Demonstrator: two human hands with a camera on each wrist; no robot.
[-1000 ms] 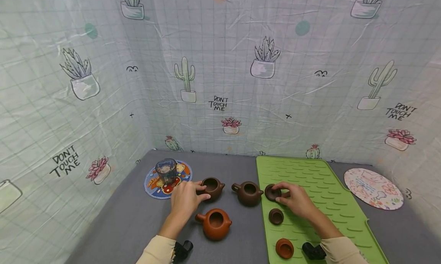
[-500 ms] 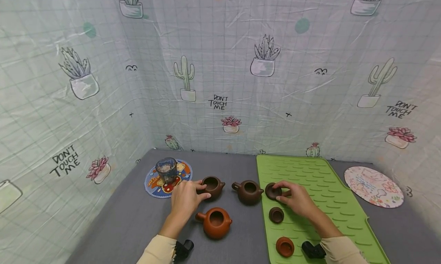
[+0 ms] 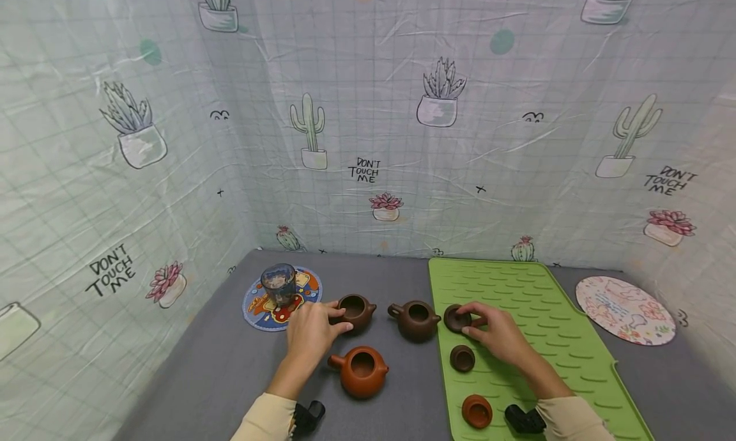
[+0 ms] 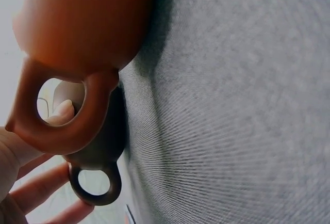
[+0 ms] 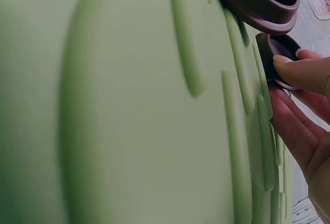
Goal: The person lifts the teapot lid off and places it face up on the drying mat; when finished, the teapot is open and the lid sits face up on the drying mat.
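Observation:
My left hand (image 3: pixel 309 331) holds a dark brown teapot (image 3: pixel 359 314) at its left side, thumb and fingers on its body. The teapot stands lidless on the grey table. In the left wrist view its ring handle (image 4: pixel 108 199) shows behind an orange-brown teapot (image 4: pixel 87 22), which is nearer that camera. My right hand (image 3: pixel 499 333) pinches the rim of a dark lid (image 3: pixel 454 319) lying hollow side up on the green mat. A second dark teapot (image 3: pixel 417 321), also lidless, stands between the hands, its spout toward that lid. Nearer me on the mat is a smaller dark lid (image 3: pixel 462 358).
An orange-brown lid (image 3: pixel 477 411) lies at the front of the green mat (image 3: pixel 552 358). A clear glass (image 3: pixel 278 285) stands on a blue patterned coaster (image 3: pixel 254 318) at back left. A pale floral round mat (image 3: pixel 625 310) lies at right. Printed cloth (image 3: pixel 368 108) hangs behind the table.

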